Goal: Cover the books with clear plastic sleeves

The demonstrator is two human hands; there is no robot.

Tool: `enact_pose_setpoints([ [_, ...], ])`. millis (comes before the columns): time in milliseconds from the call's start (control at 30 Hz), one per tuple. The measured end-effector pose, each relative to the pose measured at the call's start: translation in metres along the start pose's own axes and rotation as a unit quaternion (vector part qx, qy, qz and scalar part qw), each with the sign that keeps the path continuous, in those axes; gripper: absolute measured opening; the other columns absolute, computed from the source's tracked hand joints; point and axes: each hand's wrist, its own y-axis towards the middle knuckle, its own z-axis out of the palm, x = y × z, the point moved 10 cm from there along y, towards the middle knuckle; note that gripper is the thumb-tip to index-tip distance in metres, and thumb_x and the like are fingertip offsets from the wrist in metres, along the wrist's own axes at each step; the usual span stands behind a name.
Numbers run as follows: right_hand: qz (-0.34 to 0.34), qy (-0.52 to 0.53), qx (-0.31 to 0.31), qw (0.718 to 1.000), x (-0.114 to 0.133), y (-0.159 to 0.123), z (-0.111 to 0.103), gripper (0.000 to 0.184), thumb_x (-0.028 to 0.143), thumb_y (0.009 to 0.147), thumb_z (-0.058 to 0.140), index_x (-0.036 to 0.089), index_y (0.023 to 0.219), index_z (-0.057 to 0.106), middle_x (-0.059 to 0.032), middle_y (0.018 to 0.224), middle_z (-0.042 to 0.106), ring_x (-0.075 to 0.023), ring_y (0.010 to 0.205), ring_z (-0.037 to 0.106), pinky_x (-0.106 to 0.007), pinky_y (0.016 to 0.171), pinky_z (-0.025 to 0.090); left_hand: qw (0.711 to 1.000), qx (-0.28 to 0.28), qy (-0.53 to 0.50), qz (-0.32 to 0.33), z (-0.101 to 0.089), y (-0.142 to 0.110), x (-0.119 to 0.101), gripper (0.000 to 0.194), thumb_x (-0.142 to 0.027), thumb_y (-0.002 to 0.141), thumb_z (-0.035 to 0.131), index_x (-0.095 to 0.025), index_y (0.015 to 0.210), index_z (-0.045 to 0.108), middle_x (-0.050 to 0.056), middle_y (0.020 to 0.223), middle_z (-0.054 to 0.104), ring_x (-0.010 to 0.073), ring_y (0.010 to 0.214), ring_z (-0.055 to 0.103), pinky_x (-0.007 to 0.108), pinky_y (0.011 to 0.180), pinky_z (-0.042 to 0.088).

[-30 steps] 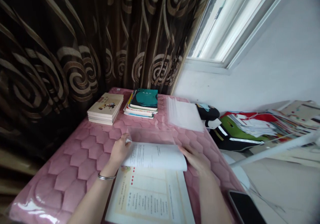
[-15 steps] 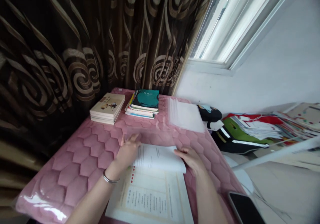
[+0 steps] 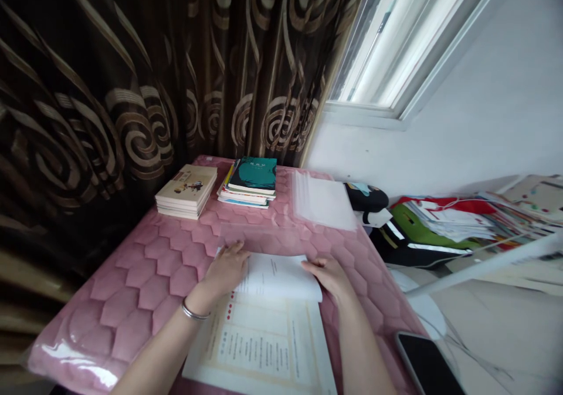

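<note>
An open book [image 3: 264, 342] lies on a pink quilted table cover [image 3: 149, 277], its far cover or pages [image 3: 281, 276] folded back toward me. My left hand [image 3: 226, 269] presses flat on the left end of the folded part; a silver bangle circles that wrist. My right hand [image 3: 332, 277] rests at the right end of the fold, fingers lightly on its edge. A clear plastic sheet [image 3: 268, 239] lies just beyond the book, under its far edge.
Two book stacks sit at the far edge: a cream one [image 3: 187, 191] and one with a teal cover [image 3: 251, 181]. Clear plastic sleeves [image 3: 323, 201] lie to their right. A black phone [image 3: 426, 365] lies near right. Cluttered papers and bags [image 3: 440, 225] fill the right side.
The raised pages have been pushed down flatter. My left hand moved from under the page's left edge onto its top. My right hand slid slightly left along the fold.
</note>
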Motion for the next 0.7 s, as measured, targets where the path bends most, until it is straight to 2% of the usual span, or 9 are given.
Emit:
enact_pose_setpoints([
  [100,-0.007,-0.011,-0.001,1.000,0.001,0.000,-0.001,0.038,0.053,0.062,0.063,0.016,0.061,0.070,-0.0037,0.061,0.064,-0.0196,0.066,0.058,-0.025,0.054,0.038,1.000,-0.006,0.002,-0.005,-0.003,0.000,0.000,0.037,-0.018,0.095,0.036,-0.017,0.124,0.060,0.014,0.145,0.047,0.0240,0.134,0.044,0.046,0.110,0.036],
  [267,-0.006,-0.011,0.001,1.000,0.002,-0.001,0.000,0.038,0.053,0.063,0.063,0.016,0.060,0.069,-0.0039,0.060,0.065,-0.0201,0.066,0.059,-0.025,0.053,0.037,0.999,-0.042,0.003,-0.019,-0.016,-0.004,-0.002,0.029,-0.016,0.092,0.042,-0.012,0.107,0.067,0.017,0.135,0.057,0.0238,0.124,0.055,0.037,0.106,0.042],
  [400,0.002,-0.014,0.009,1.000,0.000,0.000,0.001,0.037,0.052,0.063,0.063,0.016,0.062,0.071,-0.0050,0.064,0.068,-0.0216,0.069,0.062,-0.025,0.054,0.039,0.998,-0.046,0.010,-0.039,-0.017,-0.008,-0.001,0.029,-0.014,0.090,0.045,-0.014,0.107,0.068,0.016,0.131,0.060,0.0255,0.119,0.059,0.040,0.102,0.045],
  [700,0.003,-0.032,0.007,0.999,0.000,0.001,0.000,0.039,0.053,0.064,0.063,0.016,0.066,0.073,-0.0067,0.069,0.071,-0.0238,0.074,0.064,-0.025,0.055,0.040,0.997,-0.069,0.036,-0.024,-0.017,-0.010,-0.002,0.030,-0.016,0.090,0.045,-0.015,0.107,0.069,0.017,0.134,0.058,0.0270,0.118,0.060,0.041,0.100,0.047],
])
